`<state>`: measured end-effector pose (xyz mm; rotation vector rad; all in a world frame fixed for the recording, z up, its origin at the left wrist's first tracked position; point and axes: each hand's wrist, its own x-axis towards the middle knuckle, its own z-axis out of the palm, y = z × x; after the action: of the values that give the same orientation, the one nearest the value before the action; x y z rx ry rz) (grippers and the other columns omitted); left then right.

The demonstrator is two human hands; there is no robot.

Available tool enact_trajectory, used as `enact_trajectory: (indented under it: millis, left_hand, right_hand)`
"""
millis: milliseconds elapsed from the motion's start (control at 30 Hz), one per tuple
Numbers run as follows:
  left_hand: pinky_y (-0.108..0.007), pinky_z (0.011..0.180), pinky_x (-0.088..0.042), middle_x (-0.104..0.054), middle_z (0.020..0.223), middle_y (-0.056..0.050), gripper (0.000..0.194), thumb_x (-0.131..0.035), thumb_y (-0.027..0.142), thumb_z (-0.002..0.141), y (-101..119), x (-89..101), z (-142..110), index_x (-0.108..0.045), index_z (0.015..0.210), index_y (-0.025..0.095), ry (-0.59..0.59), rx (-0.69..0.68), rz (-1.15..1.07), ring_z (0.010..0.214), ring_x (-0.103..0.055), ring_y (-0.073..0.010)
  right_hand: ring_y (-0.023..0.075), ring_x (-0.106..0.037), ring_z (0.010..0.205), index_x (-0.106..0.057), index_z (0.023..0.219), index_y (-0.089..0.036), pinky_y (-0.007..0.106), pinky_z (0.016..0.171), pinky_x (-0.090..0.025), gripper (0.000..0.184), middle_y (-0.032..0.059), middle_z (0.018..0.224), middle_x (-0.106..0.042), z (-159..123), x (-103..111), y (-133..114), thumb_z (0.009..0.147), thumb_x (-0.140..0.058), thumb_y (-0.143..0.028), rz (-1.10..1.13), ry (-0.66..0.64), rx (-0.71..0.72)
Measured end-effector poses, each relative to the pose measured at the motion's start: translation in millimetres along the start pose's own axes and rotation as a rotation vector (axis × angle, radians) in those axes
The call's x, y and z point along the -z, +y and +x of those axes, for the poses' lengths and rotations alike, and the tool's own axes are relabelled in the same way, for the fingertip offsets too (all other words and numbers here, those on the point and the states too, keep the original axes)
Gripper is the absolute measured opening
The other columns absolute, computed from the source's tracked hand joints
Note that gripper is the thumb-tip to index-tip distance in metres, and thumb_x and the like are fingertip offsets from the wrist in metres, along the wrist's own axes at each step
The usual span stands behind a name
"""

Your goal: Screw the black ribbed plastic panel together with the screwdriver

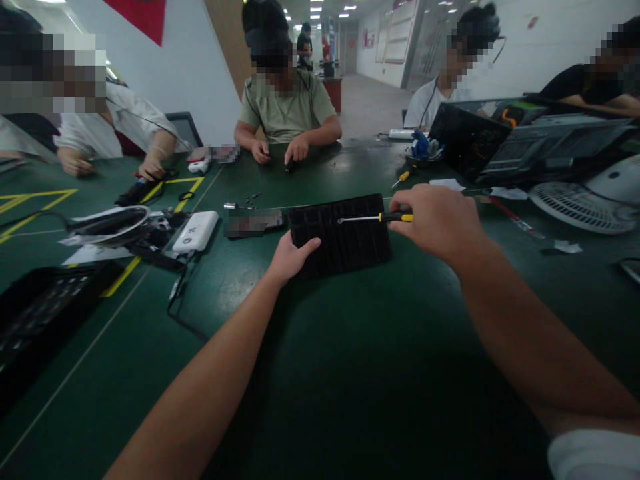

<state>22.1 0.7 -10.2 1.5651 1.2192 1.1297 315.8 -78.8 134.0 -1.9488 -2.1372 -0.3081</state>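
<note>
My left hand grips the left edge of a flat black panel with ribbed compartments, its thumb lying on the front face. The panel is tilted up toward me above the green table. In my right hand is a screwdriver with a yellow and black handle, fingers closed round the handle. Its metal shaft points left across the panel, and the tip lies over or against the panel's upper middle, where a small round thing, perhaps a screw, shows. Whether the tip touches the panel I cannot tell.
Left of the panel lie a phone, small metal parts and a white power bank with cables. A black tray stands at left. To the right are a white fan and a computer case. Several people sit around the table.
</note>
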Motion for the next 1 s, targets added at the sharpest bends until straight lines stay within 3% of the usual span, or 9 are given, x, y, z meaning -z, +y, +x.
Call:
enact_trajectory:
  millis: [1000]
  left_hand:
    - [-0.060,0.115,-0.061,-0.083,0.135,-0.017,0.053,-0.088,0.050,0.086,0.5,0.5,-0.5,-0.074,0.126,0.018,-0.014,-0.013,0.002,0.129,-0.078,-0.0381]
  right_hand:
    - [0.0350,-0.075,0.095,-0.090,0.111,-0.030,0.043,0.073,-0.048,0.028,0.0116,0.106,-0.085,-1.5,0.5,-1.0,0.098,-0.072,-0.048,-0.007,-0.076,-0.029]
